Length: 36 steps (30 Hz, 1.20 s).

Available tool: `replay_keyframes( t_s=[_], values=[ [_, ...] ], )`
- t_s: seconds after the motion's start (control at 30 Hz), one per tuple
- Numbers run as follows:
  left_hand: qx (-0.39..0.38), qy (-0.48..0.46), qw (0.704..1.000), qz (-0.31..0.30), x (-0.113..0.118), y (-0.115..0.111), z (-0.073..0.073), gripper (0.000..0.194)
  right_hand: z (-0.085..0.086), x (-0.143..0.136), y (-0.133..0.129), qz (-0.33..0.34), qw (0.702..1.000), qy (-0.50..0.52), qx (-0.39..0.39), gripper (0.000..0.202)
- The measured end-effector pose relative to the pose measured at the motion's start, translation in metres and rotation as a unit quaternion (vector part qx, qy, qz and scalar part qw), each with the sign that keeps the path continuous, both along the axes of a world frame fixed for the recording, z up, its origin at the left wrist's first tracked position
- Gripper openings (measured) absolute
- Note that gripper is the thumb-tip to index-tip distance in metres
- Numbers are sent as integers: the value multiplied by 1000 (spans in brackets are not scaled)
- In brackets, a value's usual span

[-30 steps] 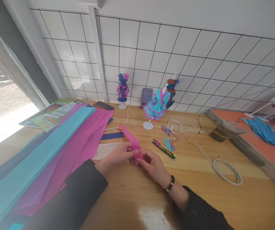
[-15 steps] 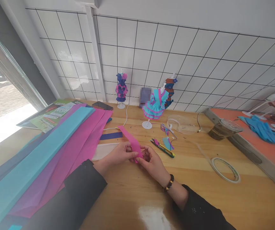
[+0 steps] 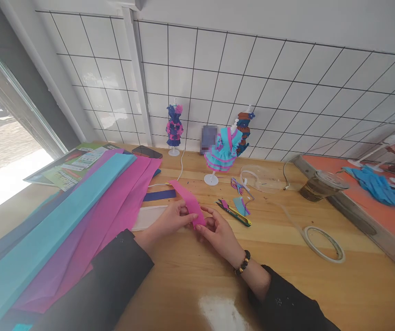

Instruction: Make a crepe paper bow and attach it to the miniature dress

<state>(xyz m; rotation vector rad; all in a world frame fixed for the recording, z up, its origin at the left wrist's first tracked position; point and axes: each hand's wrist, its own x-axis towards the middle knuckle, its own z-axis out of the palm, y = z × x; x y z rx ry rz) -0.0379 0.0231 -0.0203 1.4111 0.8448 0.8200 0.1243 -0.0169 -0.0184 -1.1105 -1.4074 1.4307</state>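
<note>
A bright pink paper strip (image 3: 191, 202) runs from the middle of the table toward me, its near end between my hands. My left hand (image 3: 175, 219) pinches it from the left, thumb on top. From the right, my right hand (image 3: 217, 228) grips the strip's near corner between thumb and fingers; some fingertips are hidden behind the paper. Left of the strip lie a dark blue strip (image 3: 159, 196) and a white sheet (image 3: 149, 217). To the right are yellow-and-green thread snips (image 3: 235, 214) and a light blue scrap (image 3: 240, 206).
Long crepe paper sheets (image 3: 70, 216) cover the left side. Small dress forms in paper dresses (image 3: 223, 149) stand by the tiled wall. At right are a tape roll (image 3: 324, 244), a lidded cup (image 3: 322, 186) and an orange-topped ledge (image 3: 331, 172). A phone (image 3: 147, 152) lies at the back.
My left thumb has shifted slightly up along the pink strip, and the strip's near end has risen a little. My right hand has barely moved.
</note>
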Motion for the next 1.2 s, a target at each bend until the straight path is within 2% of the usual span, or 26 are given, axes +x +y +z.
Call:
replay_keyframes(
  t_s=[0.2,0.47,0.7,0.9,1.1,1.2],
  values=[
    [8,1,1000,19,0,0,1,30,1,-1,0,-8,1000,3,-4,54],
    [6,7,1000,12,2,-2,1,30,2,-3,1,-12,999,29,-29,61],
    [1,11,1000,16,2,-3,3,31,10,1,-1,-5,999,-40,-22,75],
    [4,11,1000,13,-1,-1,3,29,6,3,0,4,1000,-21,-2,67],
    [2,-42,999,-2,0,-2,10,30,0,4,1,2,1000,5,5,62],
    [6,-49,999,-12,1,-2,9,30,1,3,1,-6,1000,-2,3,62]
  ],
)
